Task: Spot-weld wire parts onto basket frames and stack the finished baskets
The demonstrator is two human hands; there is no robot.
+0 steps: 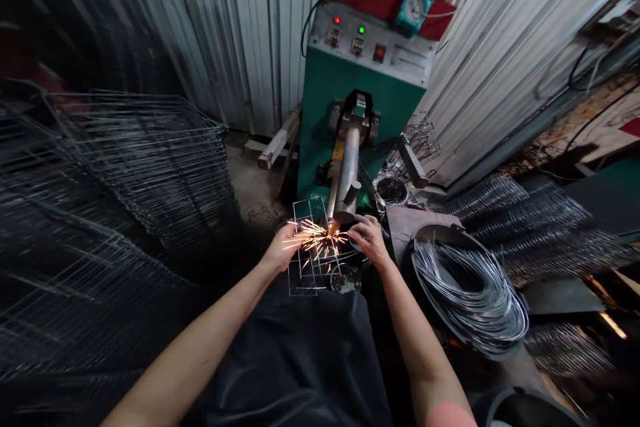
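Note:
My left hand (281,247) is closed on the left side of a small wire grid (306,283), thin metal rods crossing in squares. The grid sits under the electrodes of a green spot welder (320,113). Bright sparks (323,238) burst out at the welding tip and hide part of the grid. My right hand (369,239) is on the other side, just right of the thick grey electrode arm (349,170). Its thumb and fingers are pinched together; what they hold is too small to make out. Below the sparks there is a round container (345,278).
Stacked wire racks (145,160) fill the left side. A round tub (419,280) of cut wires (470,293) stands at the right, with bundled mesh (540,213) behind it. The welder's panel shows red and green lights, and a turquoise clock (415,9) is on top.

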